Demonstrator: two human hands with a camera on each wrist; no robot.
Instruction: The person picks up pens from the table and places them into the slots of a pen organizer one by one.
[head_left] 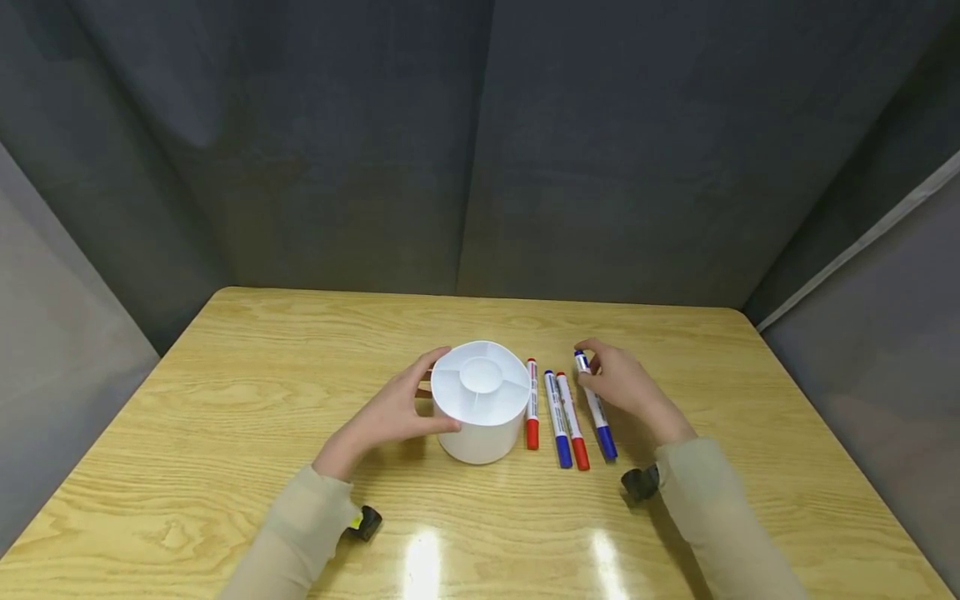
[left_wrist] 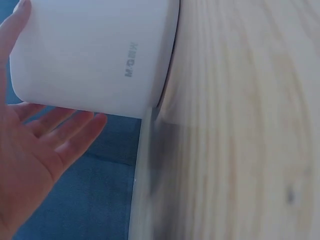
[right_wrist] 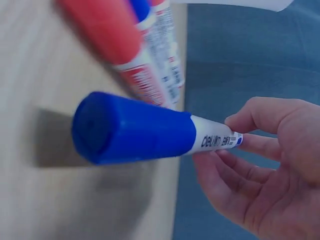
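Note:
A white round holder (head_left: 482, 400) with divided compartments stands on the wooden table (head_left: 225, 433). My left hand (head_left: 420, 400) grips its left side, thumb at the front and fingers round the back; the left wrist view shows the holder's wall (left_wrist: 95, 55) against my left hand (left_wrist: 40, 150). To the right of the holder lie several markers: a red-capped one (head_left: 532, 404), a blue one (head_left: 557, 421), another red one (head_left: 573, 425) and a blue marker (head_left: 597, 412). My right hand (head_left: 588, 371) pinches the far white end of that rightmost blue marker (right_wrist: 140, 130), held by my fingers (right_wrist: 250, 145).
Grey fabric walls close the table in at the back and on both sides. Bare wood stretches to the left, right and behind the holder. Black wrist-worn cameras (head_left: 641, 482) sit by my sleeves near the table's front edge.

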